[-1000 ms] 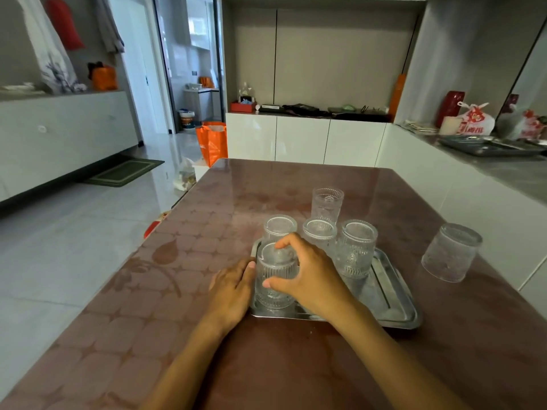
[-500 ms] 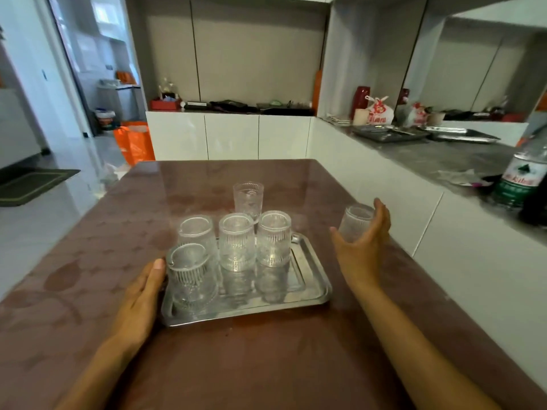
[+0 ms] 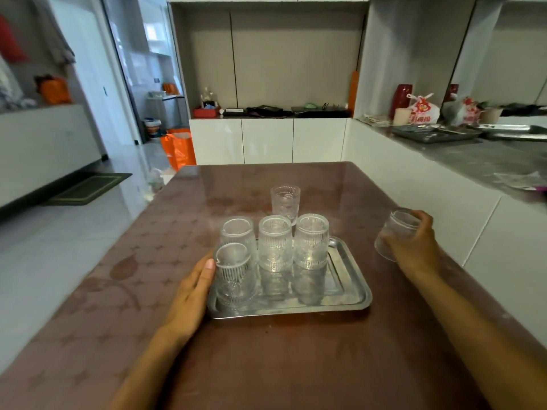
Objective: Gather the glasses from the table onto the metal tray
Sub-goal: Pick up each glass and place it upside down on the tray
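A metal tray (image 3: 352, 287) lies on the brown table (image 3: 296, 359) in front of me. Several ribbed clear glasses stand on it upside down: one at the front left (image 3: 233, 273), and a back row at the left (image 3: 238, 232), middle (image 3: 275, 242) and right (image 3: 311, 241). Another glass (image 3: 285, 201) stands upright on the table just behind the tray. My left hand (image 3: 192, 294) lies flat against the tray's left edge, holding nothing. Off to the right of the tray, my right hand (image 3: 414, 247) grips a tilted glass (image 3: 395, 232) lifted off the table.
A white counter wall (image 3: 429, 202) runs along the table's right side, with trays and bags on top. White cabinets stand beyond the far table edge. An orange bag (image 3: 179, 149) sits on the floor at the left.
My right hand let go of the front-left glass on the tray, reached right, closed on the lone glass there and lifted and tilted it. The left hand stayed at the tray.
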